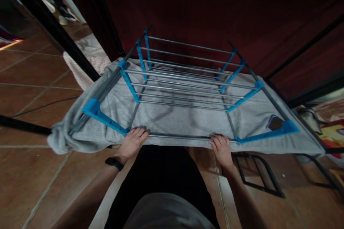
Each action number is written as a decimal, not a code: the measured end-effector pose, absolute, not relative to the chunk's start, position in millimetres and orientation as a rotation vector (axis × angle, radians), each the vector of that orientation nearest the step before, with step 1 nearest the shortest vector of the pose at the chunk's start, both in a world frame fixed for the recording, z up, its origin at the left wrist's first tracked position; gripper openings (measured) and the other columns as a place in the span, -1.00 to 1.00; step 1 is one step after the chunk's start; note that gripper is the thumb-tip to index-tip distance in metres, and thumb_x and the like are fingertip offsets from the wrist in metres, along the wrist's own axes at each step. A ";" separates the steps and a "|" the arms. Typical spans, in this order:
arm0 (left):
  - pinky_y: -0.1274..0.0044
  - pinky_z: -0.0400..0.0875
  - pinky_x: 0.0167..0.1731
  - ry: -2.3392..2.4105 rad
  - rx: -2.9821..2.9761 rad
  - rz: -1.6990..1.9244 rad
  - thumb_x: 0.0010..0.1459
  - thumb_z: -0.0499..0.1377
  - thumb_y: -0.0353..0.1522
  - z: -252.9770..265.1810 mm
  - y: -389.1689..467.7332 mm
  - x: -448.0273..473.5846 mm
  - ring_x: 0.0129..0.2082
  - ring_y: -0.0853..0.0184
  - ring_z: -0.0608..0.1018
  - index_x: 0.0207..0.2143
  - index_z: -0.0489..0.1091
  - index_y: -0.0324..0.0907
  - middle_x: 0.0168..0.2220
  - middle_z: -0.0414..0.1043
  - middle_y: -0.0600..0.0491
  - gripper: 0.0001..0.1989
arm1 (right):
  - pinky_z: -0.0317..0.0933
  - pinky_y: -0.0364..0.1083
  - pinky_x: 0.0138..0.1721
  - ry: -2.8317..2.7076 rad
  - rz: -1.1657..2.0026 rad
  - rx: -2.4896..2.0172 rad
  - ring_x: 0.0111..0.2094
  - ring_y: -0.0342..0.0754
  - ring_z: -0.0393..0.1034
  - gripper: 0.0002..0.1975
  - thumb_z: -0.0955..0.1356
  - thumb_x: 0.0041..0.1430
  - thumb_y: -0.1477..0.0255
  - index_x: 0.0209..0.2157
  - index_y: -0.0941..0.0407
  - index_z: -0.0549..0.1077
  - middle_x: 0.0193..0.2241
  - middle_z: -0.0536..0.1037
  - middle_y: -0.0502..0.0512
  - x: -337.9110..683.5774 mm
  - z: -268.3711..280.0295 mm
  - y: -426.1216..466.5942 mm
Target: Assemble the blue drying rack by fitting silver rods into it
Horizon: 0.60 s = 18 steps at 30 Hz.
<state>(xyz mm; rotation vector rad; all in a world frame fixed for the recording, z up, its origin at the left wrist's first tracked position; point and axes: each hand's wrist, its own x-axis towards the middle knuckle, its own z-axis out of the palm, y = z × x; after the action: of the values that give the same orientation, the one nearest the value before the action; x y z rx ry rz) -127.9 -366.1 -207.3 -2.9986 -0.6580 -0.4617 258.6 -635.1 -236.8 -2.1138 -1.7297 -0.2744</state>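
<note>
A rack of metal rods with blue plastic brackets (185, 76) stands on a board or table top draped in a grey cloth (172, 120). Along its near side runs a low metal bar. My left hand (135, 139) wraps its fingers over that bar at the left, just beside a blue corner bracket (106, 118). Closed over the same bar farther right is my right hand (221, 145), a little short of the right blue bracket (268, 134). Both thumbs are mostly hidden. A black band (114, 163) circles my left wrist.
A small dark flat item (275, 123) lies on the cloth by the right bracket. Dark red panels (182, 10) rise behind. Black metal frame bars (260, 175) stand below right and at the left. A striped cloth (92, 55) lies at the back left over the tiled floor (37, 179).
</note>
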 end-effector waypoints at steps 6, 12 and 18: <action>0.38 0.27 -0.20 -0.645 -2.969 -0.395 0.35 0.02 -0.29 -199.9 -369.5 -126.0 -0.26 0.21 0.43 -0.19 0.42 -0.15 -0.26 0.43 -0.05 -0.79 | 0.09 0.08 0.03 -1.753 -0.269 -2.101 -0.07 0.10 0.37 -0.74 0.23 0.37 0.28 -0.06 0.06 0.45 -0.13 0.56 0.17 260.6 -238.6 -636.9; 0.40 0.25 -0.22 -0.658 -2.949 -0.335 0.36 -0.01 -0.28 -202.6 -369.8 -126.7 -0.27 0.22 0.43 -0.21 0.40 -0.15 -0.27 0.41 -0.04 -0.77 | 0.08 0.09 0.04 -1.781 -0.267 -2.094 -0.06 0.09 0.38 -0.76 0.24 0.37 0.30 -0.06 0.08 0.44 -0.13 0.56 0.16 261.0 -237.9 -638.1; 0.40 0.24 -0.20 -0.639 -2.970 -0.341 0.37 -0.01 -0.29 -203.2 -368.6 -127.1 -0.25 0.22 0.43 -0.15 0.40 -0.16 -0.25 0.41 -0.04 -0.78 | 0.09 0.09 0.03 -1.782 -0.283 -2.081 -0.06 0.10 0.39 -0.76 0.23 0.38 0.30 -0.08 0.07 0.45 -0.14 0.56 0.18 262.0 -239.4 -637.9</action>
<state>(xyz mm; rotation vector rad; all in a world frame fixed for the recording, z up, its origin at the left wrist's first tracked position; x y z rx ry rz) -127.1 -368.6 -203.2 -2.9696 -0.6388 -0.3407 262.0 -637.9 -239.4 -2.0808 -1.7818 -0.2831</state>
